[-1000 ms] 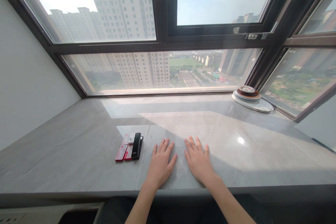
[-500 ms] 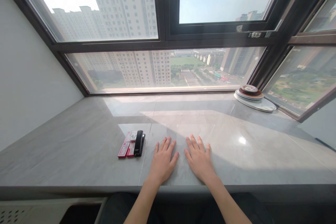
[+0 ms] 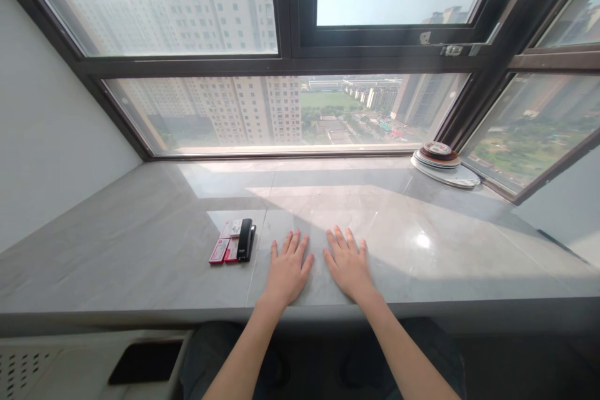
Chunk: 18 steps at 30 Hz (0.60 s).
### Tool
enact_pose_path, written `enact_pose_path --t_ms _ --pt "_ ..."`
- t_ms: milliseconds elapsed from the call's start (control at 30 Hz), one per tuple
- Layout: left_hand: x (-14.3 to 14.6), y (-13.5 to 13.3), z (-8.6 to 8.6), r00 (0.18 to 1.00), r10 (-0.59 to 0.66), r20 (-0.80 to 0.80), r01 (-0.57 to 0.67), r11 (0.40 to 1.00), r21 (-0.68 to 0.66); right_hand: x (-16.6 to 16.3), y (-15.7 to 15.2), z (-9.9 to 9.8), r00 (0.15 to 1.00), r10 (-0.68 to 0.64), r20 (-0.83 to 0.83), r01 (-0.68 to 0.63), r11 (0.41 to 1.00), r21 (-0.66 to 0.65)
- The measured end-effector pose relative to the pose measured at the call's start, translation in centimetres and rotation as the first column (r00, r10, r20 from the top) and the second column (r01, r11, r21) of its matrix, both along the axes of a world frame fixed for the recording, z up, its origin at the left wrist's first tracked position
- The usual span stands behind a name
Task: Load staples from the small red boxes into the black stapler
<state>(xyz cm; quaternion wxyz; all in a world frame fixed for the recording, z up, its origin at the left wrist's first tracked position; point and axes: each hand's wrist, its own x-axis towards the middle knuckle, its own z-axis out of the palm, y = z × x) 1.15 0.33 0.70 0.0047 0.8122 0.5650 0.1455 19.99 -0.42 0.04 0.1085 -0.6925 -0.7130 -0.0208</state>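
Observation:
My left hand (image 3: 287, 267) lies palm down on the grey stone sill (image 3: 140, 250), fingers spread and holding nothing. To its right, my right hand (image 3: 347, 264) rests flat in the same way, a gap of bare stone between the two. A black stapler (image 3: 245, 240) lies left of my left hand, not touched by it. Against the stapler's left side are several small red-and-white boxes (image 3: 219, 251), whose print is too small to read.
A stack of plates (image 3: 439, 159) sits in the far right corner by the dark window frame (image 3: 290, 65). The sill's front edge (image 3: 319, 314) runs just before my wrists. Below it at left is a white surface with a black rectangular thing (image 3: 146, 362) on it.
The camera has tilted down a little, so everything appears higher in view. Both hands stay flat on the sill, and the stapler and boxes have not moved.

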Motion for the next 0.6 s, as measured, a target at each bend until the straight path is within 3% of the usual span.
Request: enact_pose_path --t_ms 600 --pt "-0.09 -0.25 0.26 0.997 -0.009 0.077 0.009 1.0 0.0 -0.26 -0.05 0.34 1.0 0.01 -0.027 -0.009 1.0 0.021"
